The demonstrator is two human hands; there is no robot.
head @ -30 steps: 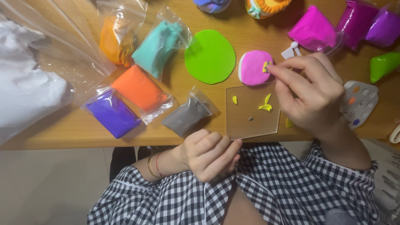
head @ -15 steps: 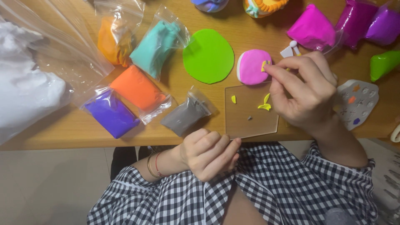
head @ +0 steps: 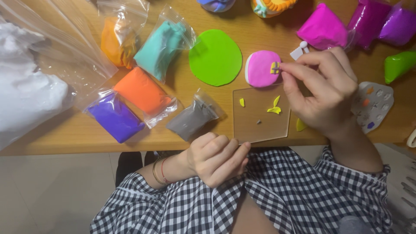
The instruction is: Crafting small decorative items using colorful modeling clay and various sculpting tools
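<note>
Clay work on a wooden tabletop (head: pixel 65 141), seen from above. One pink clay dome (head: pixel 261 68) with a white underside lies near the middle, just beside one flat round green clay disc (head: pixel 215 57). The right hand (head: pixel 323 93) pinches its thumb and forefinger in a narrow grip on a small yellow clay piece (head: pixel 274 67) touching the dome's right edge. Below the dome sits one clear square plastic sheet (head: pixel 261 125), smooth and glossy, carrying two more yellow scraps and one grey speck. The left hand (head: pixel 216 158) rests loosely curled at the tabletop's near edge, touching the sheet's corner and holding nothing. To the left lie five clear bags of soft clay: one dark yellow bag (head: pixel 116 41), one teal bag (head: pixel 159 48), one orange bag (head: pixel 142 91), one purple bag (head: pixel 115 118), one grey bag (head: pixel 190 119). One large white bag (head: pixel 26 99) fills the far left.
</note>
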